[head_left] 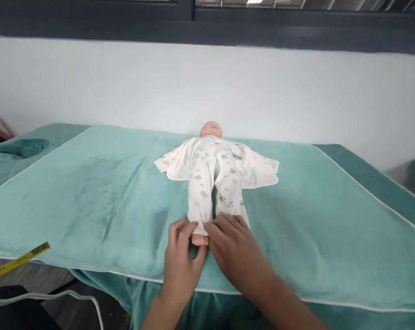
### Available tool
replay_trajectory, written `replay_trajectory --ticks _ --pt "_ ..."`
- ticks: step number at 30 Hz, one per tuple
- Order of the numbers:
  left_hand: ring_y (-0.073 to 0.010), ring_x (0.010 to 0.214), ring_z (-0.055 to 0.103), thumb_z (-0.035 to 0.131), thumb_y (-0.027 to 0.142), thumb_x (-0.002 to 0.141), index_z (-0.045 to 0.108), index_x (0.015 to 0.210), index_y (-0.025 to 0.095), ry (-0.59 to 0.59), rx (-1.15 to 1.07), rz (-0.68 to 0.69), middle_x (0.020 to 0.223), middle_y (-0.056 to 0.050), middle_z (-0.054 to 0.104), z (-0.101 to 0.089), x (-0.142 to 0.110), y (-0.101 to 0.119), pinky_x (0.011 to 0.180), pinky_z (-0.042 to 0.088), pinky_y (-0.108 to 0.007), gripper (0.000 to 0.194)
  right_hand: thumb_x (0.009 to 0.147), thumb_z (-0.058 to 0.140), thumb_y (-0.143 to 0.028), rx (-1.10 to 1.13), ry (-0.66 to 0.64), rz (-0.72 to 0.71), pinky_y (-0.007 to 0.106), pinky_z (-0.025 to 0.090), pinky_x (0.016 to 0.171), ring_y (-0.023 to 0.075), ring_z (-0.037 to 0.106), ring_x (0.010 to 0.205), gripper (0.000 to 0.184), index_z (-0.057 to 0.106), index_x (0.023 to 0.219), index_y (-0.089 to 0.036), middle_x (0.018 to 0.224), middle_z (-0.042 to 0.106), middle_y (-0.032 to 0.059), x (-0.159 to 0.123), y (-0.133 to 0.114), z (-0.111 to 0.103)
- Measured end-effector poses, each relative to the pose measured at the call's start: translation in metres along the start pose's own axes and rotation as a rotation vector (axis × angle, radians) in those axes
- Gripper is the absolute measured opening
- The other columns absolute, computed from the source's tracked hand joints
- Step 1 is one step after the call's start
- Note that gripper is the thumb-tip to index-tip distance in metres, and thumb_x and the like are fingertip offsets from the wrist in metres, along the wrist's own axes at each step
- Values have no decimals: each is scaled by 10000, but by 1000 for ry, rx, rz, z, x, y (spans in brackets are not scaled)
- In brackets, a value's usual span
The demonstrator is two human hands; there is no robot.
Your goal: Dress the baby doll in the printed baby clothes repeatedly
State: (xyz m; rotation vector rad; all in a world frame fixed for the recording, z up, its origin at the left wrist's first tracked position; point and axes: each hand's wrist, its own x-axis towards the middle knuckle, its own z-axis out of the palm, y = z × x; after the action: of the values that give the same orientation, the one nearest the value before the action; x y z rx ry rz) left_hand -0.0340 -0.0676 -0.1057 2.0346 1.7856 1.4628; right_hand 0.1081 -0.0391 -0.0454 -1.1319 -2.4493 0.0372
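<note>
A baby doll (pixel 210 129) lies on its back, head toward the wall. It wears white printed pants (pixel 199 185) and a white top (pixel 260 170) whose sides and sleeves spread out on the cover. My left hand (pixel 182 259) has its thumb and fingers curled at the left edge of the pant cuff on the image-left leg. At the other edge of that cuff, my right hand (pixel 233 250) has its fingers bent onto the cloth. The doll's foot (pixel 199 239) peeks out between the hands. The other leg's lower end is hidden behind my right hand.
The doll rests on a teal plush cover (pixel 90 192) with white piping, pushed against a white wall (pixel 125 87). A yellow strip with dark markings (pixel 20 261) juts in at lower left, above a pale cable (pixel 56 296). A dark window frame (pixel 262 30) runs along the top.
</note>
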Motion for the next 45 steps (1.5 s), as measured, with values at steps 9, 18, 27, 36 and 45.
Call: replay_trajectory --ticks 9,18,27,36,45 --pt "-180 774 646 529 220 874 528 1001 242 -57 -120 -169 878 -16 633 -17 -13 -2 645 543 -286 130 868 544 -139 16 2 -89 369 360 736 192 474 776 73 564 874 -209 816 552 21 -5 -28 2" --pt "-223 971 610 539 199 881 535 1072 218 -37 41 -26 1033 -83 592 -32 -20 -18 799 543 -362 191 902 544 -190 173 151 287 411 498 859 241 561 1055 320 495 1216 -223 1187 557 107 -66 37 3" --pt "-290 1101 572 629 237 849 541 1163 215 -406 208 325 1084 -77 640 0 25 45 1073 358 -623 326 910 500 -167 209 192 364 351 520 697 203 603 801 98 567 954 -224 871 624 41 -61 46 15" --pt "-208 968 624 451 86 898 516 1041 212 -258 -96 275 991 -74 648 7 13 56 844 562 -373 201 941 447 -129 292 194 120 308 517 718 177 605 849 214 574 1078 -232 959 618 70 -68 40 -24" --pt "-203 908 605 512 114 875 552 993 228 -272 -227 242 908 -58 636 -27 19 30 838 523 -384 169 958 507 -288 475 -212 55 287 505 691 156 614 797 151 623 884 -226 860 645 26 -58 59 -39"
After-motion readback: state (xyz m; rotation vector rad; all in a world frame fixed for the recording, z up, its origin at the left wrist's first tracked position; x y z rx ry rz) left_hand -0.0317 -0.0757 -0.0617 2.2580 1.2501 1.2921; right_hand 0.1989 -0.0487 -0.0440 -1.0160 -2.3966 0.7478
